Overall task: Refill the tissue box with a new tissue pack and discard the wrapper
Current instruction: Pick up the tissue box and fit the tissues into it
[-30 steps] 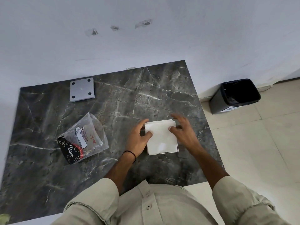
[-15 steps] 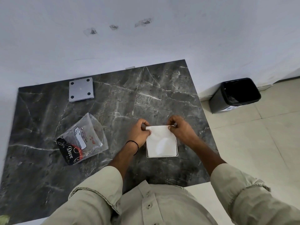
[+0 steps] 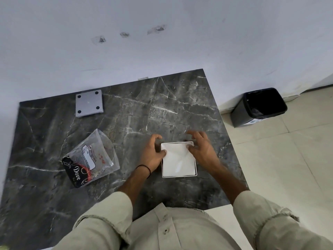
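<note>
A square tissue box (image 3: 180, 175) stands open on the dark marble table (image 3: 126, 120), with a stack of white tissues (image 3: 177, 159) lying inside it, level with the rim. My left hand (image 3: 153, 152) rests at the box's left side, thumb pressing on the tissues' far left corner. My right hand (image 3: 201, 148) is at the right side, thumb on the far right corner, fingers spread above the table. The empty clear wrapper (image 3: 90, 159) with black "Dove" print lies crumpled to the left. A grey square box lid (image 3: 89, 103), underside up, lies at the back left.
A black waste bin (image 3: 259, 107) with a dark liner stands on the tiled floor to the right of the table, against the white wall. The table's right edge runs just past my right hand.
The tissue stack has sunk into the box. My hands went from pinching its far corners to pressing with the thumbs, fingers now spread apart.
</note>
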